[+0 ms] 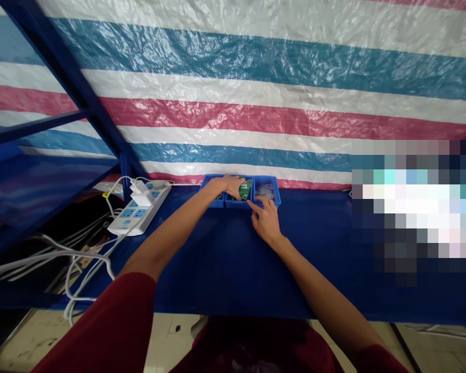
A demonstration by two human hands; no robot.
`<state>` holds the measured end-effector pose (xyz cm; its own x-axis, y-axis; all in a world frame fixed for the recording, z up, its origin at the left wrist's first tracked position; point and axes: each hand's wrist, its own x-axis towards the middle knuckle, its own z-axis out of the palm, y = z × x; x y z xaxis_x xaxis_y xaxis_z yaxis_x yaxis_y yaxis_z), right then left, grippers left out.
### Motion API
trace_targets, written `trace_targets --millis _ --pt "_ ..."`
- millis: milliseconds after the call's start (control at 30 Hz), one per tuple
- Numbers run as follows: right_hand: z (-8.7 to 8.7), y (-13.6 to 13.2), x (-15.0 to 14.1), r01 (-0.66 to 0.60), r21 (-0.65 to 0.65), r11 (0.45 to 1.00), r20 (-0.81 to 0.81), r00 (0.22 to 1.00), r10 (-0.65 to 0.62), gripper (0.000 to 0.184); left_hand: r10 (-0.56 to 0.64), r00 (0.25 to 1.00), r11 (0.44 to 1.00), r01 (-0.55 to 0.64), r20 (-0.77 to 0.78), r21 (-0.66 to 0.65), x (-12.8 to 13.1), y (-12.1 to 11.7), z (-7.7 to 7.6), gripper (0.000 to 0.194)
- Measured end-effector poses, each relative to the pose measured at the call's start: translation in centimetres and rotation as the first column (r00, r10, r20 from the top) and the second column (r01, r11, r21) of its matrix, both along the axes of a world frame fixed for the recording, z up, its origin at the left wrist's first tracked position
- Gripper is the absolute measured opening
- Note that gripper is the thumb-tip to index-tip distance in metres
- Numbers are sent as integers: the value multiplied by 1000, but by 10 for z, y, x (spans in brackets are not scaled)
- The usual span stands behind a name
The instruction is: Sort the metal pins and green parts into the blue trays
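Observation:
Three small blue bins stand side by side at the back of the blue table. My left hand reaches over the middle bin, its fingers apart and touching green pieces that look wrapped in shiny clear plastic. I cannot tell whether it grips any of them. My right hand is at the front of the right bin, index finger stretched toward the middle bin and the others loosely bent, holding nothing visible. Clear plastic packets lie in that bin. The left bin is partly covered by my left wrist; its contents look dark.
A white power strip with a plugged-in white adapter lies on the table's left side. White cables loop over the left edge. A blue metal frame post rises there. Striped plastic sheeting hangs behind. The right side is pixelated.

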<state>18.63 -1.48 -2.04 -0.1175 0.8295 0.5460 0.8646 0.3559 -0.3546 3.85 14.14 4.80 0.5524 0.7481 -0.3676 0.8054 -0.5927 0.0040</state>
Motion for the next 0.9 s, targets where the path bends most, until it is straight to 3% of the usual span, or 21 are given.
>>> trace_targets --millis 300,900 --pt "5 -4 -3 20 -47 999 98 995 -15 48 -106 986 990 92 128 110 -5 -11 -6 73" --pt "5 -4 -4 22 -42 999 73 997 -19 44 -64 978 948 -3 200 317 -6 -18 -13 62"
